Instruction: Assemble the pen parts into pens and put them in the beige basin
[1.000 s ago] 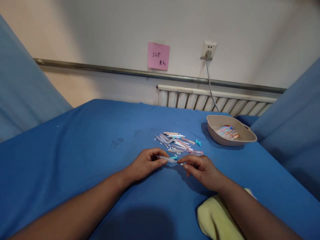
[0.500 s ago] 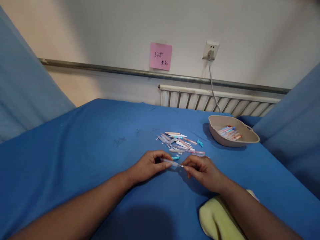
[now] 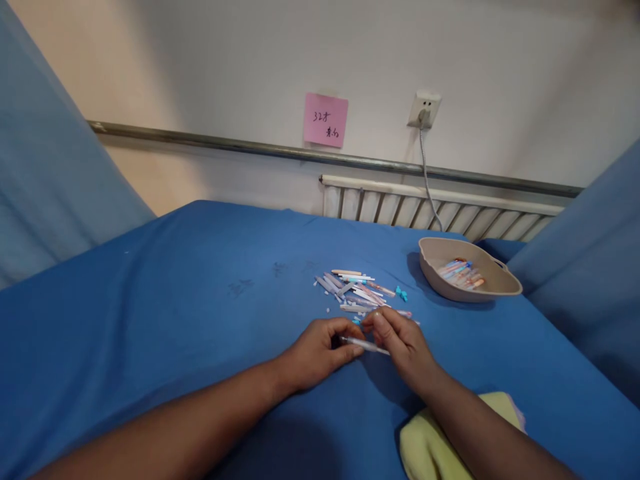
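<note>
My left hand [image 3: 320, 352] is curled around one end of a thin clear pen tube [image 3: 365, 345] just above the blue cloth. My right hand [image 3: 400, 343] is also closed, with its fingers over the same tube and reaching toward a small light-blue cap [image 3: 357, 321] at the near edge of the pile. That pile of loose pen parts [image 3: 356, 289], with tubes, refills and caps, lies just beyond both hands. A beige tray [image 3: 505, 288] holding several assembled pens [image 3: 460, 272] sits at the right rear.
A blue cloth [image 3: 175, 300] covers the table. A yellow cloth [image 3: 435, 443] lies under my right forearm. Blue fabric rises at both sides. Behind are a wall rail, a radiator [image 3: 425, 207], a pink note [image 3: 325, 120] and a socket with a cable.
Both hands drew closer together and slid a little toward me and right. My right hand moved from the tube's tip up over it toward the pile. The view tilted slightly.
</note>
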